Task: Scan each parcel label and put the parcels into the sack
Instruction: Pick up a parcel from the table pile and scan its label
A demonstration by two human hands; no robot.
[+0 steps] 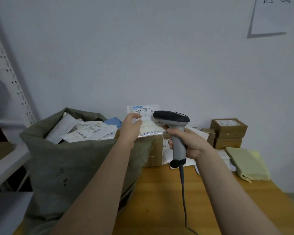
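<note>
While left hand (pixel 131 128) pinches parcel (pixel 148 127), label (pixel 143 110) print blurred, right hand (pixel 191 141) grips scanner (pixel 172 118).

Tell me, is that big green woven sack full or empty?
Nearly full. The green woven sack gapes open, and white plastic parcels are heaped up to its rim.

Left hand (pixel 129 128) holding parcel (pixel 147 122), right hand (pixel 189 142) gripping scanner (pixel 174 131)

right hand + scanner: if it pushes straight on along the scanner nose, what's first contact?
The parcel that the left hand holds up. The scanner in the right hand aims at its label, and the nose overlaps the parcel's right edge in this view. The depth gap is unclear.
</note>
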